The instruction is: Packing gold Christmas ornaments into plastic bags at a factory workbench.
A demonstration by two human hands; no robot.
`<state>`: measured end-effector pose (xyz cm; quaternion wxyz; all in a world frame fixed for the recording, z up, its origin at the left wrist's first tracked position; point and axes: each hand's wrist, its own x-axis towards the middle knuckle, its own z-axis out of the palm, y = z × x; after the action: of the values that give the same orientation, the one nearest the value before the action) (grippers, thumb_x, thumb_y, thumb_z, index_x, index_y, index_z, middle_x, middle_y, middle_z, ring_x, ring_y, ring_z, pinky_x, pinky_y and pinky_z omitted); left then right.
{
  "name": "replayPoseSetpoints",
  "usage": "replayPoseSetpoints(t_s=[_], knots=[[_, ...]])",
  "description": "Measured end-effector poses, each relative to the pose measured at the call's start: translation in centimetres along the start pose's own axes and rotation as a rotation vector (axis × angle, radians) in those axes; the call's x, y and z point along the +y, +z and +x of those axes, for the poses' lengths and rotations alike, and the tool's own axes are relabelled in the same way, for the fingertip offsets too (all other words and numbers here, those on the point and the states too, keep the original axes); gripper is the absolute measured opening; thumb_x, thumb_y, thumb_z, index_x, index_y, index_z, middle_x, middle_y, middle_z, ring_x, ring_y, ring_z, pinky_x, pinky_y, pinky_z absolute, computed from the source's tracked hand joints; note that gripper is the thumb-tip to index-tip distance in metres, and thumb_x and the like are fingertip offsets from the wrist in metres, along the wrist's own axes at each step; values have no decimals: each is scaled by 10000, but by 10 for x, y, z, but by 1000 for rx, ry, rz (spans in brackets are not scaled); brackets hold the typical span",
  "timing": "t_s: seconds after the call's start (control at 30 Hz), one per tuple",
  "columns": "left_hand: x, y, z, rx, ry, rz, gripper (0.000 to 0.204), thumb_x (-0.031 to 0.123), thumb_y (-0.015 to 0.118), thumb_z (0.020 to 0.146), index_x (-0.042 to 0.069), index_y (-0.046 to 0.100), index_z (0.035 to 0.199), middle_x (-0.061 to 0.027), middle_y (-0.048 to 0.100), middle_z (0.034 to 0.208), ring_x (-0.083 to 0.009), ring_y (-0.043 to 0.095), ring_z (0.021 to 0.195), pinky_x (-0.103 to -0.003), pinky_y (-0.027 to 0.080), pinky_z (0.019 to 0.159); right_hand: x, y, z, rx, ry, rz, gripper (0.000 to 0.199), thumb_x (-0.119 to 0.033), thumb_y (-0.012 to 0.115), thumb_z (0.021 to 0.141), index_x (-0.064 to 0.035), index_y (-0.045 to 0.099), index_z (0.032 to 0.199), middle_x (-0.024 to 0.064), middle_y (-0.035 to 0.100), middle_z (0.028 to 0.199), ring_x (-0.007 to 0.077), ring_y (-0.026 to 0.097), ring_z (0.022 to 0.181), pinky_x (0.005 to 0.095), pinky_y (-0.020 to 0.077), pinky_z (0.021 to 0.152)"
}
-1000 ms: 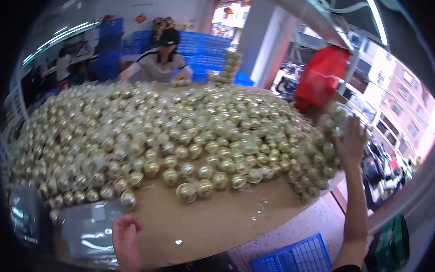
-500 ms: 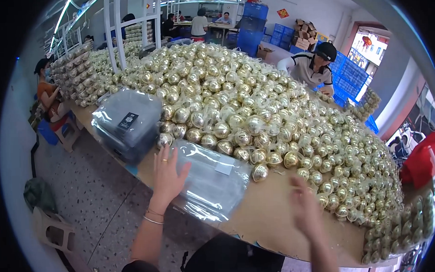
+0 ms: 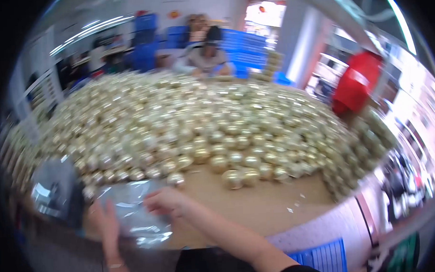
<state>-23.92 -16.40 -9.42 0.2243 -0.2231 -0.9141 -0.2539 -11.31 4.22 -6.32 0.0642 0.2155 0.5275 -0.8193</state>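
Clear plastic bags (image 3: 139,226), one flat glossy stack, placed at the near left of the brown surface (image 3: 258,206), in front of a heap of gold balls (image 3: 197,117). Long axis: not certain under the blur. A dark plastic-wrapped bundle (image 3: 56,192) stands just beside the stack, to its left.

Governing relation: the stack lies between the two hands, to the person's left of centre. Left hand (image 3: 105,221) — upright at the stack's left edge, fingers pointing away from the body; contact or grip cannot be told. Right hand (image 3: 168,203) — reaching across from the right, over the stack's upper right part, fingers curled and pointing left; whether a bag is pinched cannot be told. Both hands are close to the stack, neither clearly the nearer.

Also present: trays of balls (image 3: 355,157) at the right end, a red bag (image 3: 357,83) behind them, a blue crate (image 3: 322,259) low at right, and a co-worker (image 3: 207,59) beyond the heap.
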Motion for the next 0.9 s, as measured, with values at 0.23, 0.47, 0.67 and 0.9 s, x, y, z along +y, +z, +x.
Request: replayPoseSetpoints(t_s=[0.23,0.47,0.67,0.9], knots=[[-13,39,-4,-284,92,491,475,320,410,980,78,381,1388,-233,434,1365,-439,417,1230,-497,357,1023,29,12,30,344,-287,-436,290,-219,664,800,19,592,949,83,567,838,175,568,769,338,517,677],[18,18,-8,-463,-174,420,589,452,293,986,84,305,1445,-262,260,1465,-492,221,1318,-605,154,1076,47,46,102,525,-460,-545,439,-211,681,745,60,553,1066,261,614,917,411,627,780,459,529,693],[16,-3,2,-417,-272,277,579,413,318,985,77,281,1456,-225,325,1449,-451,298,1296,-557,244,1057,50,56,178,-26,-29,241,254,-124,638,762,-111,633,1015,152,616,800,289,598,636,421,506,562],[26,7,32,-499,-95,-335,435,334,369,986,76,355,1336,-162,431,1294,-344,405,1153,-459,342,965,8,27,-29,-264,-497,49,147,-184,544,846,-49,602,849,1,558,828,128,504,718,321,444,594]])
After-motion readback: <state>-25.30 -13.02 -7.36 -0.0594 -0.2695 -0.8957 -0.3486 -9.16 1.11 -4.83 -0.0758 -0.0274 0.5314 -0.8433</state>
